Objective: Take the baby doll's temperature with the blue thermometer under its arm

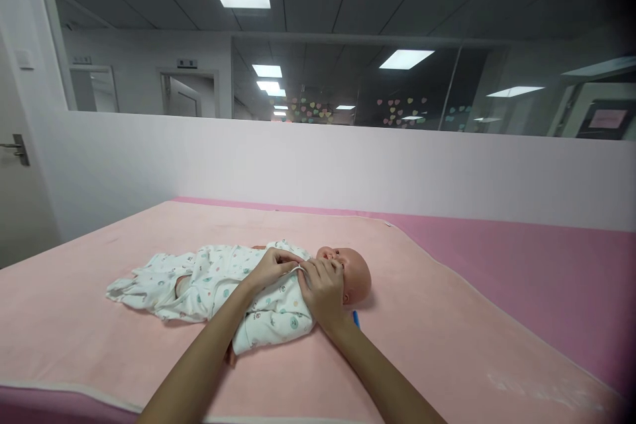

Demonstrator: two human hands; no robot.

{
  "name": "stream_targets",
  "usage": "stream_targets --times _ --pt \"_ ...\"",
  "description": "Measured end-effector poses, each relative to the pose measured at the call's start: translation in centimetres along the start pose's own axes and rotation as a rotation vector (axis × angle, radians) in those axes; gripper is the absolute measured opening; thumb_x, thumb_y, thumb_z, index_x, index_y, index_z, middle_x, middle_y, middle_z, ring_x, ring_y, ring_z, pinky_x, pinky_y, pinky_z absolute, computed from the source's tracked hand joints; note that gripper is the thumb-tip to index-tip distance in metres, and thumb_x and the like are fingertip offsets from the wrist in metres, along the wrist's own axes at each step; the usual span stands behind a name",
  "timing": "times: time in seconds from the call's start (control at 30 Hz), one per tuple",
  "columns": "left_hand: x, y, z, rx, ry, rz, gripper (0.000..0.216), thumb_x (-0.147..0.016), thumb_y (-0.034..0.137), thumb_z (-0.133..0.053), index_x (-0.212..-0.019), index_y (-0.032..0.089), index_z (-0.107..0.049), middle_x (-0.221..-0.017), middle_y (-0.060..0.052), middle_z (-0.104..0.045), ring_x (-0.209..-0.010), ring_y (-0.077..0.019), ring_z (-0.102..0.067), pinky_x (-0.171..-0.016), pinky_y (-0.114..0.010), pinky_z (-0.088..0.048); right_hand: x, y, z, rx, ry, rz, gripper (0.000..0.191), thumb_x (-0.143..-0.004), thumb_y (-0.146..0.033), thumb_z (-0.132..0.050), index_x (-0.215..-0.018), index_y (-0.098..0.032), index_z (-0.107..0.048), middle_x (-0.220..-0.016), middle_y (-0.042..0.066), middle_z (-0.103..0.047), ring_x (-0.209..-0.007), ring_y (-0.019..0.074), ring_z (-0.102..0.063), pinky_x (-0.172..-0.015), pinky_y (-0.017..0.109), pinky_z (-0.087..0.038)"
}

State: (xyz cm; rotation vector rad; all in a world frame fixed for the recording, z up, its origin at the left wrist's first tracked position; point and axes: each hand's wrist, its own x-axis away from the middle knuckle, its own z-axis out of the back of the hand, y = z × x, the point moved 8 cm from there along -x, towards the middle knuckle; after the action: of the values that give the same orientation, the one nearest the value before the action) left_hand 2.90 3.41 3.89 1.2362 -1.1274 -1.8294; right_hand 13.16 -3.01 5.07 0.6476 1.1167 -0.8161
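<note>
Doll [348,271], one: a baby figure lying on its back, head toward the right, near the middle of the pink mat [447,344] that covers the surface. Garment [223,281], one: a white printed baby suit, worn by the doll, its legs trailing loose and flat to the left. Hands, two, both bare and both the person's own, meeting at the doll's neckline.

Left hand [271,268]: fingers curled, its grip pinched shut on the garment's collar edge at the chest. Right hand [322,288]: fingers bent over the same edge just beside the doll's chin, closed on the fabric (the fingertips themselves are tucked under, so the exact hold is hard to make out).

Partly hidden: the doll's near shoulder and arm, behind the right hand; its legs, inside the suit. A small blue object [356,319] shows beside the right wrist, mostly covered, not identifiable. Both forearms are cut off at the lower frame edge.
</note>
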Motion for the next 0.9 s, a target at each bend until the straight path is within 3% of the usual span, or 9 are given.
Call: stream_targets --times 0.1,0.27,0.4,0.57,0.9 --pt "0.19 0.54 -0.19 0.012 -0.073 -0.011 0.026 -0.07 0.022 -0.058 -0.091 0.013 -0.07 -0.073 -0.006 -0.067 -0.072 -0.0156 -0.057 -0.068 -0.025 -0.042 0.02 0.05 -0.33 0.014 -0.039 -0.019 0.01 -0.08 -0.017 -0.048 -0.076 -0.018 -0.057 -0.072 0.001 -0.06 -0.075 0.014 -0.05 -0.085 0.033 -0.029" --pt "0.46 0.81 -0.37 -0.139 -0.201 -0.025 0.034 -0.064 0.022 -0.064 -0.097 0.014 -0.068 -0.057 0.0 -0.058 -0.055 -0.0096 -0.044 -0.052 -0.021 -0.033 0.09 -0.06 -0.36 0.021 -0.047 -0.015 0.012 -0.079 -0.015 -0.045 -0.07 -0.017 -0.054 -0.066 0.001 -0.057 -0.071 0.0143 -0.049 -0.085 0.034 -0.03" --pt "0.46 0.79 -0.44 -0.188 -0.206 -0.035 0.03 -0.069 0.026 -0.06 -0.096 0.014 -0.068 -0.058 0.0 -0.057 -0.055 -0.0097 -0.043 -0.053 -0.021 -0.033 0.11 -0.11 -0.47 0.044 -0.056 -0.013 0.013 -0.078 -0.017 -0.045 -0.068 -0.017 -0.053 -0.064 0.001 -0.055 -0.069 0.0145 -0.048 -0.086 0.036 -0.03" --pt "0.42 0.84 -0.55 -0.069 -0.154 -0.039 0.033 -0.072 0.026 -0.058 -0.103 0.015 -0.063 -0.076 -0.005 -0.063 -0.072 -0.0144 -0.053 -0.067 -0.025 -0.04 -0.02 -0.37 -0.71 0.061 -0.088 -0.008 0.013 -0.08 -0.016 -0.044 -0.079 -0.018 -0.056 -0.067 0.001 -0.056 -0.07 0.0147 -0.049 -0.088 0.037 -0.029" --pt "0.28 0.45 -0.65 -0.108 -0.109 -0.045 0.032 -0.072 0.025 -0.058 -0.102 0.015 -0.06 -0.064 0.001 -0.054 -0.06 -0.0096 -0.046 -0.059 -0.021 -0.037 0.17 -0.94 -1.0 0.041 -0.086 0.078 0.021 -0.078 -0.01 -0.042 -0.089 -0.017 -0.058 -0.07 0.002 -0.06 -0.069 0.0144 -0.052 -0.085 0.036 -0.032"
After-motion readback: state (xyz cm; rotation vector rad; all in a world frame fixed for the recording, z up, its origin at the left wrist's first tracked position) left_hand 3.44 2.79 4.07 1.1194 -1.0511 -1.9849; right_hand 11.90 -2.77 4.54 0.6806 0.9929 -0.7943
